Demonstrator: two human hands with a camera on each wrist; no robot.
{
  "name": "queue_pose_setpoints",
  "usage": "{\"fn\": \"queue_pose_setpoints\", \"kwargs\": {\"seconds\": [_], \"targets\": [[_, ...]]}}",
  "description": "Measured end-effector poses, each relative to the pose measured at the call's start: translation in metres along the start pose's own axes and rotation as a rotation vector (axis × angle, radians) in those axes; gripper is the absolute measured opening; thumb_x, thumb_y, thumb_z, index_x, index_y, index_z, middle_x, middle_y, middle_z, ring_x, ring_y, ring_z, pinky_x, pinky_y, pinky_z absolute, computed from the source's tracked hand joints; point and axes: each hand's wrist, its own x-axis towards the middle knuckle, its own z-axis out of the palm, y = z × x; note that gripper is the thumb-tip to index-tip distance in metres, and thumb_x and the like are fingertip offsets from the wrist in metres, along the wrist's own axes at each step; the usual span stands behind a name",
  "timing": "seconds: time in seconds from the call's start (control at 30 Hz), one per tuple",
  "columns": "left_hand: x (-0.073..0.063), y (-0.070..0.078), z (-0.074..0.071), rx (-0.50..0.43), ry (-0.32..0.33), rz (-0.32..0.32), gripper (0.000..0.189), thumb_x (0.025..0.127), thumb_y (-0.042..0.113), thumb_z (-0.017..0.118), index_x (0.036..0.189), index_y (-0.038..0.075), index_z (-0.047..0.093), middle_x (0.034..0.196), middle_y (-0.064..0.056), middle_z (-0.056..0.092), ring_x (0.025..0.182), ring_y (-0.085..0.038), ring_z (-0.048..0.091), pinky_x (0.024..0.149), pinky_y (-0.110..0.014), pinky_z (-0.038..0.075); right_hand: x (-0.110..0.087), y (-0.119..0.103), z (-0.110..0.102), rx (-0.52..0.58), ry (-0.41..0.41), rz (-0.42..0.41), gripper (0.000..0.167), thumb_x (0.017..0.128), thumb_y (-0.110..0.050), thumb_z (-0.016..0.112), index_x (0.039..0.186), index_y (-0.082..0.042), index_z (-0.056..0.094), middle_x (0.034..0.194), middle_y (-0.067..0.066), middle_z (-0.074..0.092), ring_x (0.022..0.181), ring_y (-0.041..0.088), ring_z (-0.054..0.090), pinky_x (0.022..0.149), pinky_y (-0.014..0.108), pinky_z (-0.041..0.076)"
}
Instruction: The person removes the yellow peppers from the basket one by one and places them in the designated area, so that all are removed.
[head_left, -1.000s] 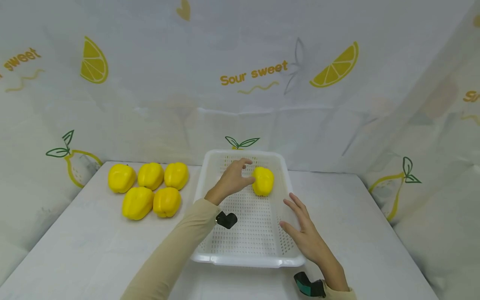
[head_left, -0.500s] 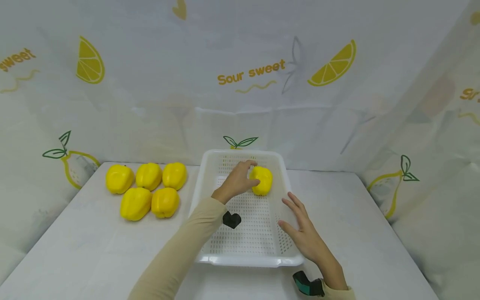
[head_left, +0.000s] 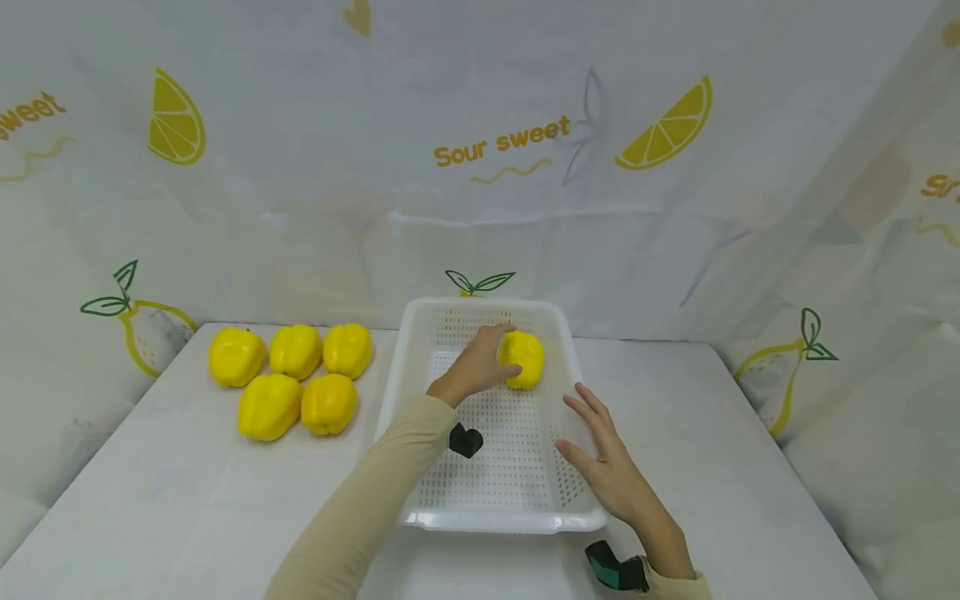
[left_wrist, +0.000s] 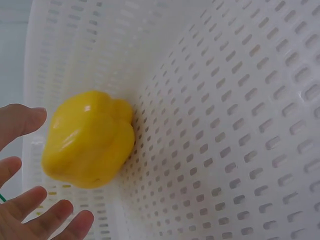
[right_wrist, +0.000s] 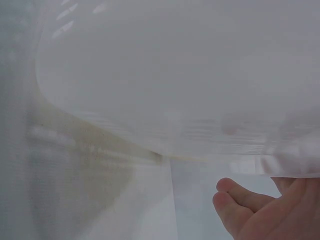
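A single yellow bell pepper (head_left: 527, 360) stands in the far right part of a white perforated plastic basket (head_left: 502, 522). My left hand (head_left: 474, 364) reaches over the basket to the pepper's left side, thumb and fingers parted. In the left wrist view the fingers lie spread beside the pepper (left_wrist: 90, 142), with a gap showing between them and it. My right hand (head_left: 613, 467) is at the basket's right rim with fingers spread and the thumb over the inner side. Whether it touches the rim I cannot tell.
Several more yellow bell peppers (head_left: 328, 404) sit in a cluster on the white-covered table (head_left: 187, 500), left of the basket. A white cloth backdrop (head_left: 322, 167) with lemon prints rises behind the table's back edge.
My left hand has moved right, closer to the pepper in the basket, so its fingertips now overlap the pepper in the head view. The right hand has stayed at the rim.
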Motion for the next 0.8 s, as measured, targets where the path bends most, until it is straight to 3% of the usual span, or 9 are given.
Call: {"fn": "queue_pose_setpoints", "kwargs": {"seconds": [0.37, 0.57, 0.8], "targets": [[0.002, -0.004, 0.004, 0.003, -0.050, 0.034, 0.074, 0.090, 0.017, 0.071, 0.153, 0.008, 0.034, 0.157, -0.015, 0.036, 0.145, -0.031, 0.037, 0.120, -0.048, 0.030, 0.001, 0.000, 0.000, -0.011, -0.002, 0.000, 0.061, 0.098, -0.018, 0.058, 0.151, -0.002, 0.033, 0.165, 0.018, 0.007, 0.149, 0.051, 0.008, 0.110, 0.077, 0.015], [0.004, -0.007, 0.009, 0.037, -0.085, 0.032, 0.081, 0.089, 0.018, 0.073, 0.156, 0.013, 0.028, 0.162, -0.011, 0.029, 0.150, -0.028, 0.029, 0.123, -0.047, 0.024, 0.000, 0.000, 0.001, -0.002, -0.004, 0.006, 0.061, 0.098, -0.018, 0.058, 0.151, -0.001, 0.033, 0.165, 0.018, 0.007, 0.149, 0.051, 0.007, 0.109, 0.078, 0.014], [0.006, -0.008, 0.011, 0.081, -0.113, 0.006, 0.086, 0.090, 0.023, 0.072, 0.159, 0.022, 0.021, 0.166, -0.015, 0.015, 0.151, -0.037, 0.023, 0.121, -0.056, 0.025, 0.000, 0.000, 0.000, -0.003, -0.003, -0.001, 0.061, 0.098, -0.017, 0.059, 0.151, -0.002, 0.034, 0.165, 0.019, 0.007, 0.149, 0.051, 0.009, 0.110, 0.076, 0.016]]}}
